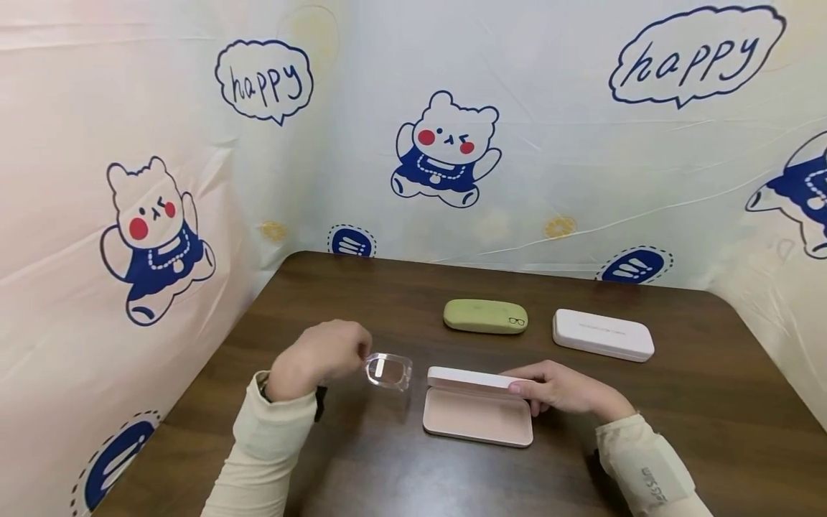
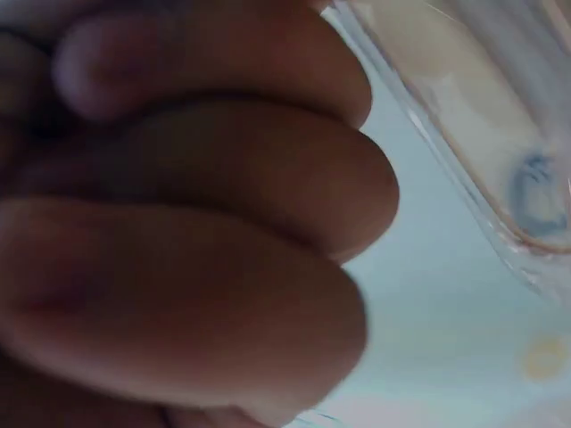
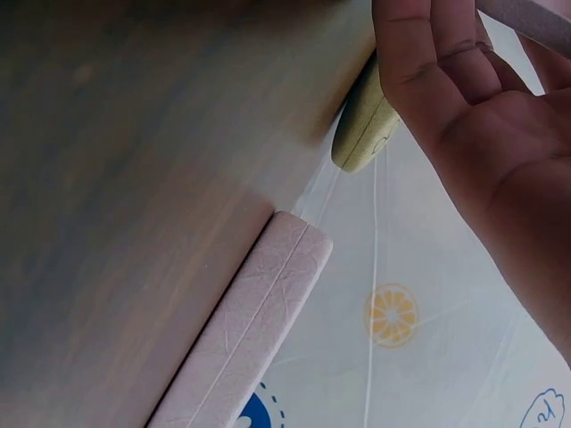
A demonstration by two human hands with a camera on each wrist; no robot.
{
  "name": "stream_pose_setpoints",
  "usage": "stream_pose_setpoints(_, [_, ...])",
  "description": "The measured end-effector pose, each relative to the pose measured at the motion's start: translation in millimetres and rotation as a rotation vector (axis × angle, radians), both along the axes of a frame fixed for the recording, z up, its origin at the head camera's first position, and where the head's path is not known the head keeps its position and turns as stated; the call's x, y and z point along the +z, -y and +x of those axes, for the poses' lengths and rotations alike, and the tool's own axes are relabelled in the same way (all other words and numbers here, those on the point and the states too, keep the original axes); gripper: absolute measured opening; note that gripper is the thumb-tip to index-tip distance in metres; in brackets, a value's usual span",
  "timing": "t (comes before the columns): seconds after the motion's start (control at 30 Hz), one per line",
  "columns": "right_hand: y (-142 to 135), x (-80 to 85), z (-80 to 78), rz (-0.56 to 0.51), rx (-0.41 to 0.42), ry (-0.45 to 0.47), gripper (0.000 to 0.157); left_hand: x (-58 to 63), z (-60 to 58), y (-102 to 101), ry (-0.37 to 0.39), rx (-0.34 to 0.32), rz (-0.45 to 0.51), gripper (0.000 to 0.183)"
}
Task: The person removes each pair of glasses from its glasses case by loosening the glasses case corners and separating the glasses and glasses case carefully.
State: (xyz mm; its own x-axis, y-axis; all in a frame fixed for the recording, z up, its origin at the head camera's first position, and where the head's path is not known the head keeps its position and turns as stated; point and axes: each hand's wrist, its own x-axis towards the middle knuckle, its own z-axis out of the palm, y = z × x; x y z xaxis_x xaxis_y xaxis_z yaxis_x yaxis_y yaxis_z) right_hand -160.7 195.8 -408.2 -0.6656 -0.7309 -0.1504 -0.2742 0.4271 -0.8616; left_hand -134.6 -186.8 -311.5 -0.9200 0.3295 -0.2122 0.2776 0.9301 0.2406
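My left hand [image 1: 326, 355] pinches a pair of clear-framed glasses [image 1: 405, 373] by one end, above the table to the left of an open glasses case [image 1: 478, 416]. In the left wrist view, curled fingers [image 2: 223, 178] fill the left side, and part of the glasses' clear frame [image 2: 446, 147] shows at upper right. The case is whitish outside with a pale pink lining, and nothing lies inside it. My right hand [image 1: 565, 388] grips its raised lid at the right end, thumb in front. The right wrist view shows that hand [image 3: 491, 134] at upper right, the case mostly cut off.
Behind the open case lie a closed green glasses case [image 1: 481, 316] and, farther right, a closed white glasses case [image 1: 604, 334]. All sit on a dark brown wooden table [image 1: 362, 452]. A printed cloth [image 1: 543, 158] hangs around its back and sides.
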Motion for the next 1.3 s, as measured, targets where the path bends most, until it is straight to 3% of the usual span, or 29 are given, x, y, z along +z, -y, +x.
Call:
stream_pose_setpoints(0.2, [-2, -1.3, 0.3, -0.002, -0.009, 0.005, 0.034, -33.2, -26.1, 27, 0.249, 0.119, 0.108, 0.018])
stream_pose_setpoints(0.43, [-1, -2.2, -0.1, -0.01, -0.004, 0.014, 0.035, -54.8, -36.4, 38, 0.304, 0.161, 0.087, 0.02])
stream_pose_setpoints(0.83, [0, 0.2, 0.5, -0.006, -0.004, 0.006, 0.035, -59.0, -38.7, 42, 0.303, 0.126, 0.017, 0.025])
stream_pose_setpoints(1.1, [1, 1.8, 1.0, -0.003, 0.005, 0.006, 0.035, -54.1, -35.2, 40, 0.305, 0.095, 0.04, 0.018])
stream_pose_setpoints(1.2, [2, 2.7, 0.7, 0.009, 0.012, 0.017, 0.036, -49.0, -31.1, 38, 0.311, 0.113, 0.082, 0.012])
stream_pose_setpoints(1.3, [4, 4.0, 0.3, 0.017, 0.022, 0.026, 0.036, -37.7, -19.9, 25, 0.287, 0.151, 0.158, 0.04])
